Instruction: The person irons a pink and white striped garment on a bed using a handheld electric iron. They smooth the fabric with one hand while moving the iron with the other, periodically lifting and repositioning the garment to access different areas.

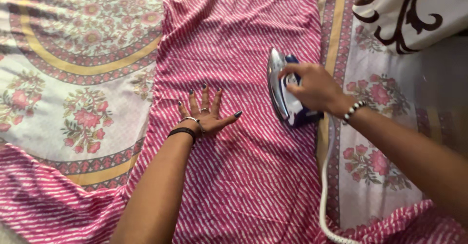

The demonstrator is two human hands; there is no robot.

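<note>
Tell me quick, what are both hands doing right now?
Left hand: open, fingers spread flat on the pink striped cloth.
Right hand: closed around the iron.

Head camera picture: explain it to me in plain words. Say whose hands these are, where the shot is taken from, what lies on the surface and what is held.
There is no machine here. A person wears a camera on the head, so you look down along their own two arms.

A pink striped cloth lies spread over a flowered sheet. A cushion with dark swirls sits at the top right corner.

The left hand lies flat on the cloth, fingers spread. The right hand grips the handle of an iron, which is tipped on its side so its shiny plate shows. The iron's white cord trails down toward the person.
</note>
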